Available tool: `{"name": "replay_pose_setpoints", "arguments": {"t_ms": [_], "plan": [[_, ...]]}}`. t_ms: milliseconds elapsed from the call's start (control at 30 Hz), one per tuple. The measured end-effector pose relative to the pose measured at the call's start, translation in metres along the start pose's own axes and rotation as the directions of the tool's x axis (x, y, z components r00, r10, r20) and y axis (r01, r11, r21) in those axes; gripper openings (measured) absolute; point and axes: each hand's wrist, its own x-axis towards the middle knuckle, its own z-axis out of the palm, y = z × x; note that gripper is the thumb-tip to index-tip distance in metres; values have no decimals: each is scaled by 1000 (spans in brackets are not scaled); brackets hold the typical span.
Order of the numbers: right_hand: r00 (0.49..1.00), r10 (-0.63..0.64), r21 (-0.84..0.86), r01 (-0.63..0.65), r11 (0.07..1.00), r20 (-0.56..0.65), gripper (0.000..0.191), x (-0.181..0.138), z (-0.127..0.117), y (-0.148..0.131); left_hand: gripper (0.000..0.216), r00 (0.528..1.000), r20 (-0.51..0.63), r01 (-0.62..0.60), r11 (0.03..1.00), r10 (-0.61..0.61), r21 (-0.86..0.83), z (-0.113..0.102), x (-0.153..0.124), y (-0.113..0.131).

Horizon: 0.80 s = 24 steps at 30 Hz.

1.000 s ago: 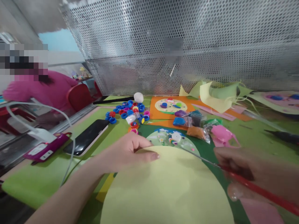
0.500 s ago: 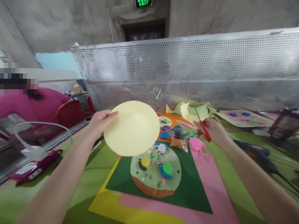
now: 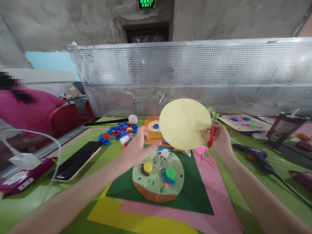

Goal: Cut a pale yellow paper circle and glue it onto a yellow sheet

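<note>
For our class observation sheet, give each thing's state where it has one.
Yellow disc, held up
Scissors, held, open or shut unclear
Right hand, gripping both
Left hand, open, empty
Phone, screen up, dark
Glue gun, lying down
Exit sign, lit
Tumbler, upright
Decorated picture, lying flat
Plastic caps, loosely heaped

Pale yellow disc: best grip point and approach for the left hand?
Probably the left rim of the pale yellow disc, in a pinch, with the left hand coming from the left. The disc is thin and flat, raised with its broad face toward the camera, so an edge pinch should suit. The right hand holds the opposite rim, leaving the left one free.
</note>
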Motion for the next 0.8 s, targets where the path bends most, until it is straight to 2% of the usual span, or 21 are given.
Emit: {"name": "replay_pose_setpoints", "arguments": {"t_ms": [100, 167, 333, 500, 667, 800], "plan": [[996, 5, -31, -8, 999, -93, 20, 11, -15, 5, 40, 967, 252, -72, 981, 24, 183, 13, -44, 1], [996, 8, -44, -12, 999, -92, 20, 14, -17, 7, 31, 944, 326, -147, 954, 57, 260, 21, -62, 2], [1000, 5, -75, -6, 997, -18, 21, 11, -13, 10, 51, 912, 383, -303, 870, 146, 388, 32, -71, 1], [1000, -19, -86, 20, 996, 18, 21, 9, -14, 10, 58, 877, 475, -262, 896, 66, 359, 35, -78, -4], [999, -40, -86, 41, 995, 16, 19, 8, -15, 5, 62, 856, 512, -264, 914, 74, 310, 38, -82, -5], [998, -62, -69, 63, 996, 22, 15, 6, -15, 0, 65, 878, 470, -271, 906, 93, 326, 42, -84, -12]]}}
